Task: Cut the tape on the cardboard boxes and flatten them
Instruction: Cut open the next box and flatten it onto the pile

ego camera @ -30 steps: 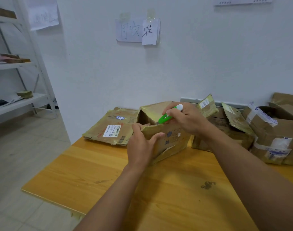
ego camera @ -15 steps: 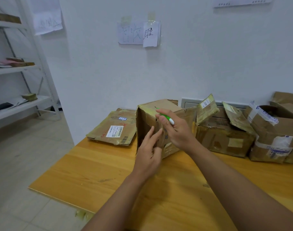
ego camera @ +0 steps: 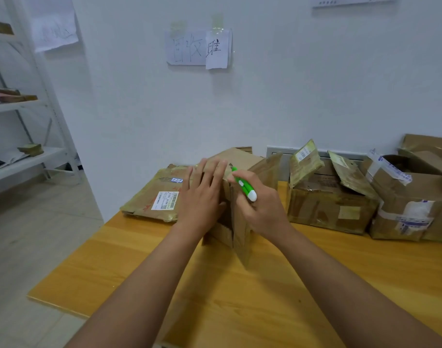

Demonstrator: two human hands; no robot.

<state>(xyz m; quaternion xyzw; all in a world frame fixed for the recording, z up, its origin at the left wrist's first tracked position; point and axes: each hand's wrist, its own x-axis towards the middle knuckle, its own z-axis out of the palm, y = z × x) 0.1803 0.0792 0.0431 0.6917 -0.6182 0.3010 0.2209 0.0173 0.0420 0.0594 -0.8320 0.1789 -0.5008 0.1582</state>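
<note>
Now the cardboard box (ego camera: pixel 236 197) stands near the middle of the desk (ego camera: pixel 240 310), toward its far edge, and it looks much narrower than it did a second ago: then it lay squat on its side with the left hand (ego camera: pixel 202 197) gripping its near edge and the cutter's tip down at a seam; half a second ago it had been stood on end. The left hand has since opened out, its fingers (ego camera: pixel 216 172) straight and together, lying flat against the box's left face. The right hand (ego camera: pixel 260 209) rests against the right side with its fingers curled round the green cutter (ego camera: pixel 243 184), the tip pointing up and away from the cardboard, so no cutting is going on. I judge that the tape on this box is already slit and that the two hands are squeezing its walls together to collapse it. Whether the bottom flaps are free is hidden.

At the far left corner of the desk lies a flattened box (ego camera: pixel 154 194) with a white label, just beside the left hand. Along the far edge to the right stand unflattened boxes (ego camera: pixel 330 204) with raised flaps, so most of the task appears to remain.
</note>
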